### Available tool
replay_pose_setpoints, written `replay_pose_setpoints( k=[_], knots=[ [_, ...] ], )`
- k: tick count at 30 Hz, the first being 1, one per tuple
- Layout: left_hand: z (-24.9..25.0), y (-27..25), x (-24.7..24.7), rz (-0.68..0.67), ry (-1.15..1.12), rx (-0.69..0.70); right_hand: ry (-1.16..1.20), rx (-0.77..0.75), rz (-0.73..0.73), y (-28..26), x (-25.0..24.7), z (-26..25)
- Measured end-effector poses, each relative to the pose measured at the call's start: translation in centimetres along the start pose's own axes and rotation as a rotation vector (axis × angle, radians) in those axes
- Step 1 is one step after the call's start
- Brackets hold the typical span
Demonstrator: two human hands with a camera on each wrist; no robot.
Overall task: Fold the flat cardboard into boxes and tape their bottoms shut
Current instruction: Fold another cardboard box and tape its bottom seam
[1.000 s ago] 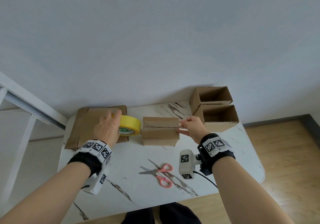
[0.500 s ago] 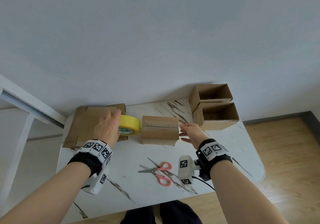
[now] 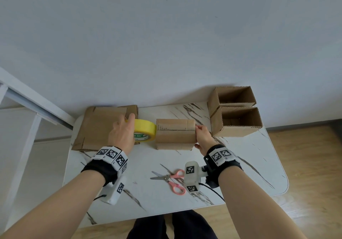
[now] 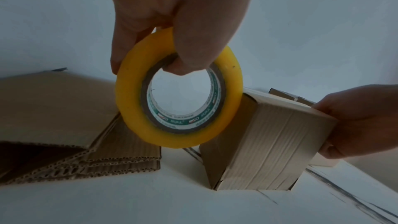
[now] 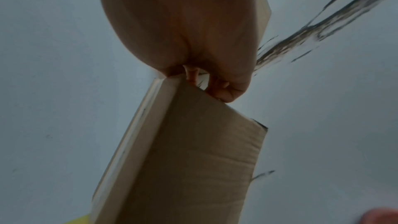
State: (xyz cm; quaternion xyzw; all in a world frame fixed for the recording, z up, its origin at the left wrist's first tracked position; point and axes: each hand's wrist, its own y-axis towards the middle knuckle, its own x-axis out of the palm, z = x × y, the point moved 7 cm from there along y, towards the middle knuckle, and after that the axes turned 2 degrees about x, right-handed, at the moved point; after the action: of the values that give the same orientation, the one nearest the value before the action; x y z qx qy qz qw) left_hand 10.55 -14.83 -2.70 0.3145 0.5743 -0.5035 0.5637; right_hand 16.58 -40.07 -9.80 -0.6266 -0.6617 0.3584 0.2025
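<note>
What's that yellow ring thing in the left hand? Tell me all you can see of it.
It is a roll of tape: a glossy yellow band wound on a brown cardboard core with a white and green printed label inside. It stands on edge, held by the left hand, whose thumb hooks through the hole. It sits between the flat cardboard stack and the folded box, right against the box.

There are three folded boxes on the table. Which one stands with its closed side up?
The box in the middle, between the yellow tape roll and the right hand. The two boxes at the far right show open tops.
</note>
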Motion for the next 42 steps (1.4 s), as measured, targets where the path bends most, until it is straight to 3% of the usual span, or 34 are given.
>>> replay_pose_setpoints(
  k=[6,11,14,16,18,20,25,30,35,42],
  knots=[
    [-0.1,-0.5,0.8,0.009,-0.038,-0.019,-0.073,-0.226,0.145,-0.5,-1.7,-2.2],
    [0.4,-0.7,1.5,-0.002,-0.063,-0.031,-0.309,-0.406,0.013,-3.1,-0.7,-2.6],
    [0.4,-0.7,1.5,-0.003,-0.074,-0.026,-0.621,-0.461,0.011,-3.3,0.1,-2.4],
    [0.6,-0.9,1.3,-0.008,-0.070,-0.020,-0.964,-0.653,0.109,-4.2,1.2,-3.1],
    [0.7,-1.0,1.0,-0.007,-0.062,-0.030,-1.168,-0.855,0.045,-4.9,3.5,-3.2],
    [0.8,-1.2,0.7,-0.007,-0.040,-0.039,-1.268,-0.939,-0.063,-5.5,5.3,-2.7],
    [1.3,-1.6,0.8,0.016,-0.055,0.085,-1.355,-1.015,-0.110,-5.5,7.5,-1.6],
    [1.6,-2.0,1.2,-0.132,-0.259,0.302,-1.362,-1.091,-0.050,-5.2,7.4,-1.1],
    [1.6,-2.2,0.6,-0.074,-0.106,0.364,-1.409,-1.088,-0.083,-5.4,7.1,-1.0],
    [2.0,-2.4,1.1,-0.069,0.085,0.334,-1.447,-1.056,-0.109,-5.4,6.8,-1.2]
  ],
)
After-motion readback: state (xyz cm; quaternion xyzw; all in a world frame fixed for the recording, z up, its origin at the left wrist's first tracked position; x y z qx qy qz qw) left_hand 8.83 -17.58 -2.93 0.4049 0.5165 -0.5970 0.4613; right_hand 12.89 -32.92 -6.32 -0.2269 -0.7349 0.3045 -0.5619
